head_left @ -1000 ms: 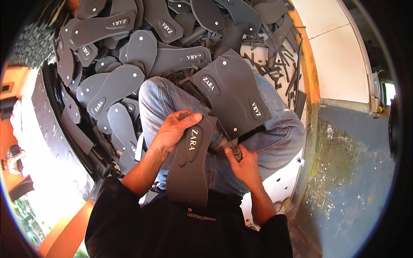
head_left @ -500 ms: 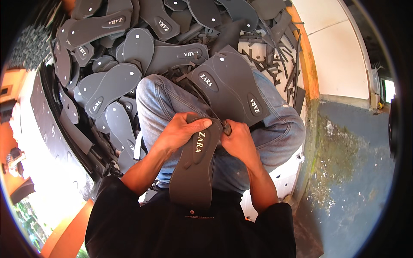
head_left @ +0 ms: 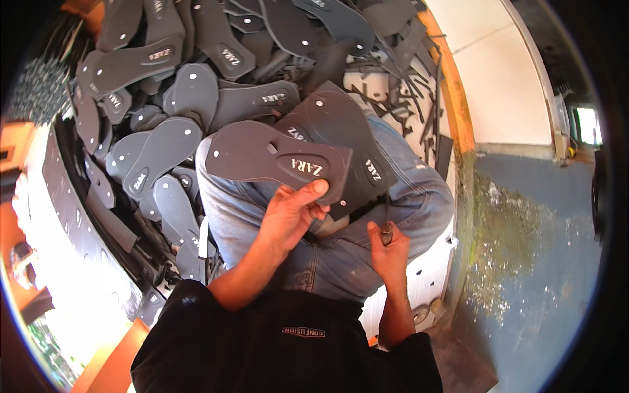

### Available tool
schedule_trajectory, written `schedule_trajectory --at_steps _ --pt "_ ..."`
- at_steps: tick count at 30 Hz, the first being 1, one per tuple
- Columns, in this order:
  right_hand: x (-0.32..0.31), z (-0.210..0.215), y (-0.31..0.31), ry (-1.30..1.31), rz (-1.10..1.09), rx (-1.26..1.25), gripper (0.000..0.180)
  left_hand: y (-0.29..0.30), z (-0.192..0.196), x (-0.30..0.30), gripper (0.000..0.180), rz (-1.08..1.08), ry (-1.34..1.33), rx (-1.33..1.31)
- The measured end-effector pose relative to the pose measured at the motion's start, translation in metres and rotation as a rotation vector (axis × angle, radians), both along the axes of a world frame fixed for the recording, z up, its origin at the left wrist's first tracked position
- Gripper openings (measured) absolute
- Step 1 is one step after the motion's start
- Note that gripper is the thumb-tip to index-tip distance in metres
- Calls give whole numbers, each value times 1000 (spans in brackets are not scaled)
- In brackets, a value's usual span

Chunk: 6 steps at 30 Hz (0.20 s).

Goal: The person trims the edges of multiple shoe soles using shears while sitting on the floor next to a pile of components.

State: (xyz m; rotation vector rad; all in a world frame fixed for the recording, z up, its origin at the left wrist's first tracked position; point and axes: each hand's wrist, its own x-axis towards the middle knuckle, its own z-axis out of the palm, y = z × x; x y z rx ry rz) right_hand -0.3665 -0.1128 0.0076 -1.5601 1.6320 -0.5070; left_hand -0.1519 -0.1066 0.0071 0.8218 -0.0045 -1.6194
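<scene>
Between thumb and fingers, my left hand [head_left: 295, 213] grips a dark grey foam sandal sole [head_left: 252, 157] by its heel end. The sole lies nearly level over my lap, its rounded toe end pointing left. It has a printed oval and a small slot piece. My right hand [head_left: 391, 255] is closed around the handle of a knife [head_left: 386, 234], apart from the sole. The knife's blade is thin and hard to make out against the dark sheet. Under the held sole, more grey foam soles [head_left: 347, 131] rest across my knees, partly covered.
A heap of cut grey soles [head_left: 160, 154] spreads ahead and to the left. Thin foam offcuts [head_left: 419, 105] litter the pale surface at the far right. Beyond an orange edge [head_left: 455, 85] lies a blue-grey, stained floor [head_left: 544, 242]. A bright sheet [head_left: 82, 216] stands at left.
My left hand has turned the sole from pointing toward my body to pointing left, over my knees. My right hand has drawn the knife away from it, down and to the right.
</scene>
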Motion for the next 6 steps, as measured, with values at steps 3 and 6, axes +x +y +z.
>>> schedule_trajectory --at_steps 3,6 --pt "-5 14 11 135 55 -10 32 7 5 -27 21 -14 21 15" --pt "-18 18 18 205 40 27 32 12 4 -44 26 -62 36 19"
